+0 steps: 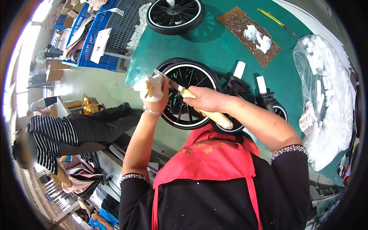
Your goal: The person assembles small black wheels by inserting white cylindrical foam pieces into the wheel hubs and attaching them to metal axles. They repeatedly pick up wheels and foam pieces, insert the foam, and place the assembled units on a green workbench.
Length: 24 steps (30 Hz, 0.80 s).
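Note:
My left hand (164,97) is closed around a crumpled white cloth (151,87), which covers part of the fingers. In my right hand (209,99) is a scraper-like tool with a yellow-wrapped handle (220,118). Its flat metal blade (173,83) reaches across to my left hand and the cloth; whether it touches the cloth I cannot tell. Directly beneath both hands lie stacked black spoked wheels (210,74) with a white ring, at the table's near edge. Right of them stand two small black wheel forks (266,99) topped with white sleeves (239,69).
On the green table (184,46) sit another spoked wheel (175,17), a brown board (234,19) bearing white paste, a yellow-handled tool (270,17), and a clear bag of white tubes (326,103). Blue crates (103,63) stand left. A person in stripes (57,130) works behind.

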Available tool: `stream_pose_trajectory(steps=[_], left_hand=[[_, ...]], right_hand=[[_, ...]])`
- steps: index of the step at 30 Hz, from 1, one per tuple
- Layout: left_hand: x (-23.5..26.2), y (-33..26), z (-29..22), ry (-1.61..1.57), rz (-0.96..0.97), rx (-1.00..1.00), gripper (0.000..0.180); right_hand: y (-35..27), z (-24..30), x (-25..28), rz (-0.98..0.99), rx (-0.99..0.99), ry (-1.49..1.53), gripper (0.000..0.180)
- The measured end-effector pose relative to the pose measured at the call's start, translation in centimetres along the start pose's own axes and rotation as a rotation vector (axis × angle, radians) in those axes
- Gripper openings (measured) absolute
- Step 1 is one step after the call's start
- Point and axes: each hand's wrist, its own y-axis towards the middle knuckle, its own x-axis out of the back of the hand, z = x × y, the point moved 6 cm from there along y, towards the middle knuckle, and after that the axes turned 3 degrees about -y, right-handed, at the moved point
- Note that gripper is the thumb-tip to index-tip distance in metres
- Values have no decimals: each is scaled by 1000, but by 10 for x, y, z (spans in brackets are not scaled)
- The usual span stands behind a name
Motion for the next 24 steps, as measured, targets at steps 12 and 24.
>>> stream_pose_trajectory(steps=[12,24], left_hand=[[-5,51,-8,42,92,-175,15],[-16,29,4,-134,233,-239,8]], right_hand=[[16,2,47,-71,-8,-59,38],[-21,9,13,-308,70,-281,27]])
